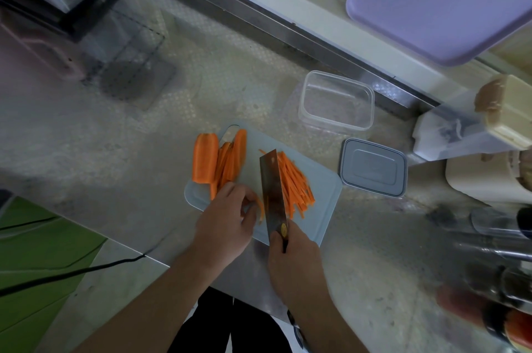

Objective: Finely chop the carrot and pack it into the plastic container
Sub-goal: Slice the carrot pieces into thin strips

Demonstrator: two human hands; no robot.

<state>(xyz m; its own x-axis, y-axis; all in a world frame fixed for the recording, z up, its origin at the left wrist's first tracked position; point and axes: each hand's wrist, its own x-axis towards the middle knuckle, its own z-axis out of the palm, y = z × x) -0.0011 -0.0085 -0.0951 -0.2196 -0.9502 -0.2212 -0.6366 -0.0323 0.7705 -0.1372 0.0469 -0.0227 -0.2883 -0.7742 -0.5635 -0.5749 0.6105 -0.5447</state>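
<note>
I see a pale speckled counter (144,151) running along a metal-edged wall ledge, a lilac board (440,1) leaning at the far right. On the counter lies a light cutting board (322,208); behind it stands the clear plastic container (336,100), its grey lid (373,171) beside it. The carrot (205,162) lies on the board's left as thick slabs, with thin strips (296,185) on the right. My right hand (296,260) grips the cleaver (273,194); my left hand (227,220) pinches a few strips. I can read no writing.
</note>
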